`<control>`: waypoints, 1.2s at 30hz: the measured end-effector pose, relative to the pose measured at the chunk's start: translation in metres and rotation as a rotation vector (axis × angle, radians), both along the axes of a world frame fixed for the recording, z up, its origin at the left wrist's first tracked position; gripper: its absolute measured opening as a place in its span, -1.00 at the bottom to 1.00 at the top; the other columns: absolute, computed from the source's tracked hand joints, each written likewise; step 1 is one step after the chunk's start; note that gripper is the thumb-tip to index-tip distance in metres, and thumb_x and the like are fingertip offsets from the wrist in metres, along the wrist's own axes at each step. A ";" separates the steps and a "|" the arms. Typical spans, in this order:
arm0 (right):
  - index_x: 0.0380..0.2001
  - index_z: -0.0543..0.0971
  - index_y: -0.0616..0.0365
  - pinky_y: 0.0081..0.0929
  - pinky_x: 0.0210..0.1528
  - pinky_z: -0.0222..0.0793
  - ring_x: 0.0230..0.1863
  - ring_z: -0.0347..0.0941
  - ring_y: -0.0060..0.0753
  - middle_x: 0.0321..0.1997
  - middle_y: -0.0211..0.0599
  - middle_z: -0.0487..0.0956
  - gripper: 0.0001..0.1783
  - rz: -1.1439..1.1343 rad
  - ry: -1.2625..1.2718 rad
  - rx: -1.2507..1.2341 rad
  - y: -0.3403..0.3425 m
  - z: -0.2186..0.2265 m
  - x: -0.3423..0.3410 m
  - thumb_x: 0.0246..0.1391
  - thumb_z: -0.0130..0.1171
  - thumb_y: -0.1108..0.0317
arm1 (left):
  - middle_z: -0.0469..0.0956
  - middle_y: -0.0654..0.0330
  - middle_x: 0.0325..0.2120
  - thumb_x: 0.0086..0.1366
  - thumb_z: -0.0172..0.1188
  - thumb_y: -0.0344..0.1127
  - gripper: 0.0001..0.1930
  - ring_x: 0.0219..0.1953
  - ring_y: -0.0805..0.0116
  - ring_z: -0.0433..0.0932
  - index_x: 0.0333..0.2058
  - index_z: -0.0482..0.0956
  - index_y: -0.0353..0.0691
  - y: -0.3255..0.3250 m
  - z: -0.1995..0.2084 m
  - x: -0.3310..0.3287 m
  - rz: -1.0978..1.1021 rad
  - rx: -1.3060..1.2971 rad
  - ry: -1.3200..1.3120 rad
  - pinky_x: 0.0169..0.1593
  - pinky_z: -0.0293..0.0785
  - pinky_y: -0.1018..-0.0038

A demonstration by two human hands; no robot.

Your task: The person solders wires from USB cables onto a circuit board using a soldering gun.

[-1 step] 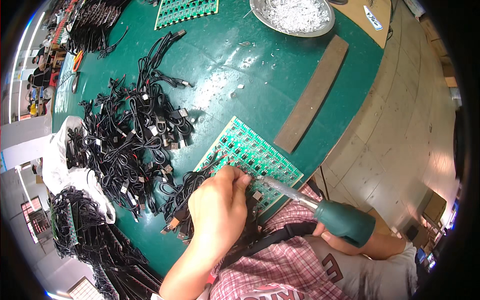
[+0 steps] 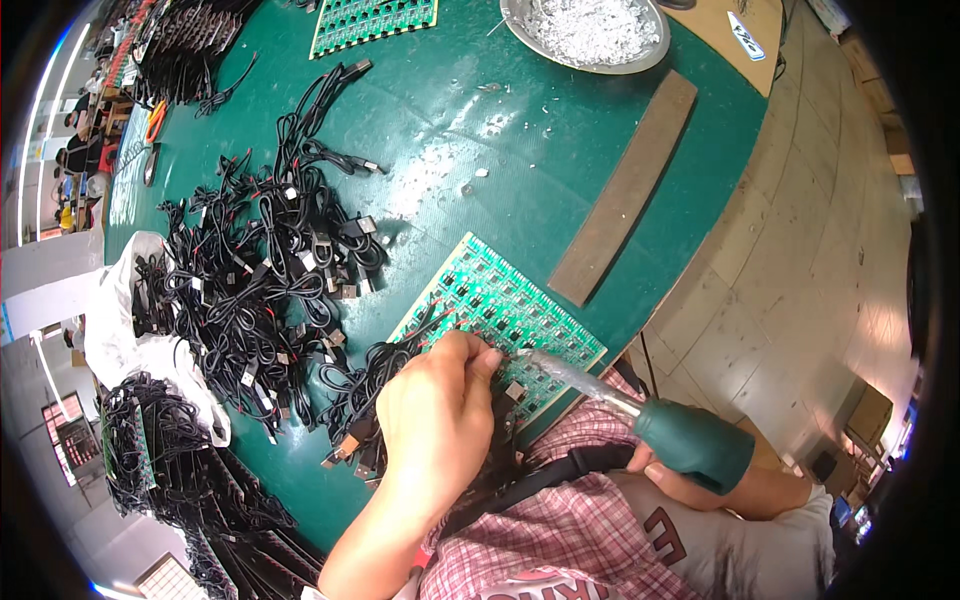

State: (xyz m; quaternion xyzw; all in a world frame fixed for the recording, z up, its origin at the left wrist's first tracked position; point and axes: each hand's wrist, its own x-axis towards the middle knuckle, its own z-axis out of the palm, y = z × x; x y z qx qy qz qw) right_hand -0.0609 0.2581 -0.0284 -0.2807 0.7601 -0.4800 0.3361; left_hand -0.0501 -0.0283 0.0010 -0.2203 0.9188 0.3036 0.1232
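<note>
A green circuit board (image 2: 515,310) full of small black parts lies at the table's near edge. Over its lower left part, my left hand (image 2: 440,405) is closed in a pinch on what looks like the end of a cable, mostly hidden by the fingers. Black cables (image 2: 375,375) with USB plugs bunch beside and under that hand. My right hand (image 2: 665,480), largely behind the green handle, grips a soldering iron (image 2: 695,445). The iron's grey shaft slants up to the left, its tip at the board close to my left fingertips.
A heap of black USB cables (image 2: 270,270) covers the left of the table, beside a white bag (image 2: 115,340). A brown strip (image 2: 625,190) lies beyond the board. At the back are a bowl (image 2: 650,60) of whitish scraps and another circuit board (image 2: 375,22).
The soldering iron has shifted slightly to the right. My left hand and the board have stayed in place.
</note>
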 end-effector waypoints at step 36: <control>-0.32 0.60 -0.08 -0.45 -0.34 0.51 -0.33 0.60 -0.43 -0.37 -0.57 0.66 -0.68 -0.032 -0.092 0.039 -0.001 0.004 -0.001 -0.23 0.32 0.52 | 0.56 0.18 -0.62 0.29 0.23 -0.37 -0.85 -0.55 0.50 0.50 -0.35 0.56 -0.37 -0.007 0.008 -0.007 0.074 0.211 -0.129 -0.41 0.38 0.53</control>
